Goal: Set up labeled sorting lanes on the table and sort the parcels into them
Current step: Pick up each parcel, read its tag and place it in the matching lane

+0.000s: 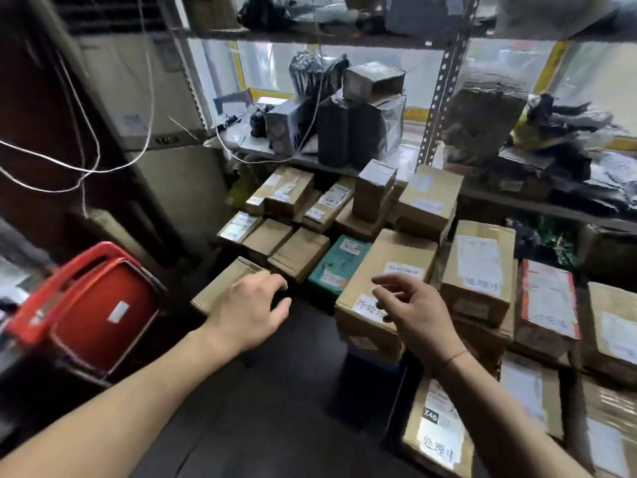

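Note:
Several cardboard parcels lie packed together on a dark table (262, 401). My left hand (253, 310) reaches forward, fingers loosely spread, over the near end of a flat brown box (224, 279) at the left of the pile; contact is unclear. My right hand (412, 310) hovers with relaxed fingers in front of a large brown box (396, 260) that carries a handwritten white label (368, 305). A teal box (339, 262) sits between the two. Other labelled boxes stand at the right (479, 267) and near the front (436, 429).
A red plastic basket (100, 312) stands at the left table edge. Metal shelving (437, 98) behind holds black-wrapped packages (348, 132) and bags. White cords (86, 167) hang at the left. Bare dark table surface lies between my forearms.

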A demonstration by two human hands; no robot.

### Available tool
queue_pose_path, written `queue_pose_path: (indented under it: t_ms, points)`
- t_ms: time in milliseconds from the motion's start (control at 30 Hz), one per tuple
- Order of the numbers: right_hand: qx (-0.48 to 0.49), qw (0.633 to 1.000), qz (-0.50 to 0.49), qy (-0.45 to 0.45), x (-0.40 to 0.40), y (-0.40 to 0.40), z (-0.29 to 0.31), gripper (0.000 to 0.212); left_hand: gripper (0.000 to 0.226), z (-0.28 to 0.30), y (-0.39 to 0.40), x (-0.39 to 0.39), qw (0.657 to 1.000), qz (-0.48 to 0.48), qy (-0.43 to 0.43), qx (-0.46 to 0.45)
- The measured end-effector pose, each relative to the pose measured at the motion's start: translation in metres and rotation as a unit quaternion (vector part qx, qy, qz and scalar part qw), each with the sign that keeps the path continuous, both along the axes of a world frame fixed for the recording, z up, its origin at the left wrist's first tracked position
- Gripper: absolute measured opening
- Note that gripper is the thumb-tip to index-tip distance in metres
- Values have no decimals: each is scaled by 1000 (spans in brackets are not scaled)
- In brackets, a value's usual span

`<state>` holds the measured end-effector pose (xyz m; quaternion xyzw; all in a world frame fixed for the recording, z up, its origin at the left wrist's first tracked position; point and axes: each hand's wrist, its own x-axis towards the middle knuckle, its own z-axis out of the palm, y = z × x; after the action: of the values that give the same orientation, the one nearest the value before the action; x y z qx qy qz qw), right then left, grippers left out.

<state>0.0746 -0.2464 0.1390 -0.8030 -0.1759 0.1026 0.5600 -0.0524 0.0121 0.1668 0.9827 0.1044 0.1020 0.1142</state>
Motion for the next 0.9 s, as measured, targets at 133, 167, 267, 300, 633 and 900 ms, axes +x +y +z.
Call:
queue_pose_path:
  t_ms: [133, 167, 267, 300, 633, 900]
  points:
    - [-12, 1000, 21, -6, 2, 52, -4, 13, 23, -7, 38, -13, 998, 51, 24, -38]
    - [-16, 1000, 25, -8, 2, 67, -6, 12, 24, -10, 51, -15, 997, 57, 27, -47]
    - [-33, 999, 38, 13, -2, 102, -13, 13, 26, -19, 86, -18, 995, 70, 36, -65]
    - [-38, 998, 36, 15, -4, 116, -17, 13, 26, -24, 102, -17, 994, 71, 37, -73]
    - [-124, 990, -26, 67, -22, 254, -77, 18, 49, -81, 262, -5, 990, 16, 92, -109]
    - [-147, 981, -21, 125, -24, 329, -119, 22, 59, -115, 320, 28, 984, -6, 153, -92]
